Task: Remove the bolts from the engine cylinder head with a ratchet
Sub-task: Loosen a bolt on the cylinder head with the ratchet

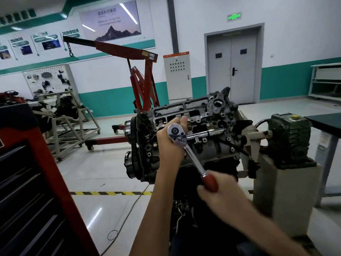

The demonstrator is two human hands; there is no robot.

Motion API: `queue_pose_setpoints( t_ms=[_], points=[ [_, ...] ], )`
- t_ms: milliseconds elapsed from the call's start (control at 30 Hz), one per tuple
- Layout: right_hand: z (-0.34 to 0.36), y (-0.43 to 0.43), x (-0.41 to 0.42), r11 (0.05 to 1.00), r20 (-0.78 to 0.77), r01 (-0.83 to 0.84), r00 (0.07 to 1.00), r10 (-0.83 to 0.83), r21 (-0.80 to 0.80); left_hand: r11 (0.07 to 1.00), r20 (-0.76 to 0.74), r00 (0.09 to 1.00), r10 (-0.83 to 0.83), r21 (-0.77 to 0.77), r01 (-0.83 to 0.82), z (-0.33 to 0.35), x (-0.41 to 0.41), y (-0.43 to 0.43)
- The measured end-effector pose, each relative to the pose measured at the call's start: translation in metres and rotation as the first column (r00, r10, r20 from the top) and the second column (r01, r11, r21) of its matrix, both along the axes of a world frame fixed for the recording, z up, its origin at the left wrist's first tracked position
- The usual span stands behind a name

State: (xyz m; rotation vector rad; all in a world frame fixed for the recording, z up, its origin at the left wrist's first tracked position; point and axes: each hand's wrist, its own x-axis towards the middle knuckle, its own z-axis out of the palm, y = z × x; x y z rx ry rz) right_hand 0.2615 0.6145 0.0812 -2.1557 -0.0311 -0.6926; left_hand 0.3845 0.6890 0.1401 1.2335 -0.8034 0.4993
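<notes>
Chrome steel catches the light on the ratchet (175, 133), held in front of the cylinder head (195, 109) near the middle of the view. Its long axis runs on a slant: round head up and to the left, red handle down and to the right, toward the person. From the ratchet's head an extension bar (206, 133) reaches right, almost level, and its far tip meets the cylinder head's face. The bolt there is too small to make out. The left hand (169, 139) curls round the ratchet's head from behind, thumb above it. The right hand (221, 191), somewhat blurred, grips the red handle.

Bare floor (96, 172) lies left of the engine, crossed by a yellow-and-black tape line (110, 193). A red tool cabinet (27, 172) closes off the near left edge. Right of the engine a green gearbox (289, 133) stands on a pale pedestal (295, 191), near the right forearm. A dark counter (324, 119) juts in at the far right. Behind the engine stands a red crane (145, 78).
</notes>
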Motion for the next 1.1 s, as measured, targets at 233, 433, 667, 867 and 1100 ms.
queue_pose_setpoints(
  t_ms=[233, 433, 667, 867, 1100],
  points=[
    [-0.004, 0.019, 0.005, 0.993, -0.050, -0.086, 0.995, 0.090, 0.085, 0.984, 0.053, 0.995, 0.084, 0.150, -0.091, -0.001, 0.007, 0.015],
    [0.078, -0.083, 0.004, 0.869, -0.204, -0.074, 0.979, -0.031, -0.489, 0.903, 0.205, 0.979, -0.011, 0.421, -0.078, 0.015, 0.006, 0.022],
    [-0.006, -0.001, -0.006, 0.998, 0.002, -0.050, 0.999, 0.050, 0.031, 0.999, -0.032, 0.998, 0.045, -0.001, -0.045, -0.003, -0.002, -0.002],
    [-0.017, 0.028, 0.001, 0.966, -0.005, -0.142, 0.989, 0.146, 0.217, 0.998, 0.031, 0.999, 0.010, 0.058, -0.012, -0.003, 0.000, 0.003],
    [0.077, -0.080, 0.000, 0.835, -0.130, -0.035, 0.991, -0.044, -0.549, 0.931, 0.149, 0.989, -0.015, 0.363, -0.040, 0.008, 0.007, 0.026]
  ],
)
